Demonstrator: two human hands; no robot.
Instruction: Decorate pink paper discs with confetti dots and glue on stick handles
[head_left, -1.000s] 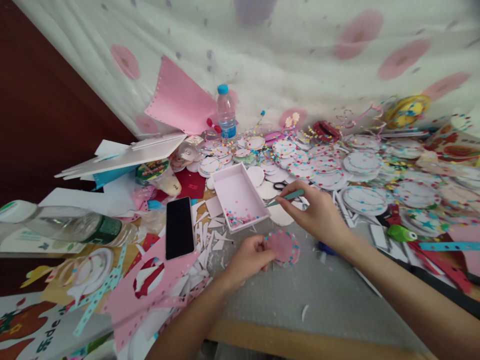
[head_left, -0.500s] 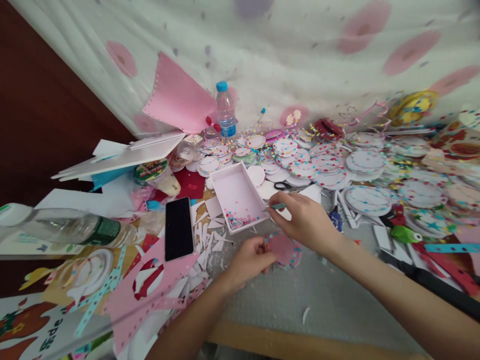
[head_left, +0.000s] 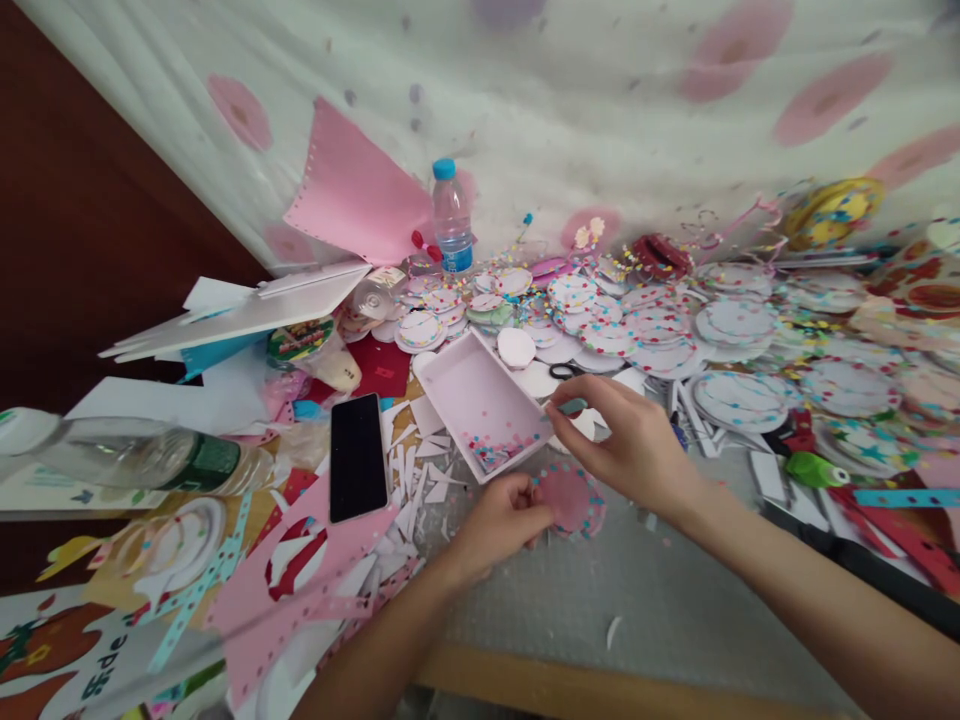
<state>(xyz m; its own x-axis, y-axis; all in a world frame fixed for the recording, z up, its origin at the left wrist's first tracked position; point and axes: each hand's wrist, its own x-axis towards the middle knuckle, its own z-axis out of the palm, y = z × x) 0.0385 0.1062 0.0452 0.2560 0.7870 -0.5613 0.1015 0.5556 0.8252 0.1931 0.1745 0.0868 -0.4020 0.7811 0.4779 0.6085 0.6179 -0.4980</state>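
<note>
My left hand (head_left: 506,520) is closed on the left edge of a pink paper disc (head_left: 568,497) whose rim carries pink and blue dots. Above and to the right, my right hand (head_left: 619,435) pinches a small teal-grey tool (head_left: 574,407) at the right edge of an open white box (head_left: 461,387). Pink and blue confetti dots (head_left: 499,447) lie in the near end of the box. The tool's tip is too small to make out.
A black phone (head_left: 358,458) lies left of the box among paper scraps. Stacks of dotted discs (head_left: 652,325) spread behind and right. An upright water bottle (head_left: 452,225) stands behind; a larger bottle (head_left: 150,450) lies far left. Scissors (head_left: 564,371) rest behind my right hand.
My right hand has moved slightly right with the tool. The near end of the box has swung right and a little toward me. My left hand and the pink disc stay nearly in place.
</note>
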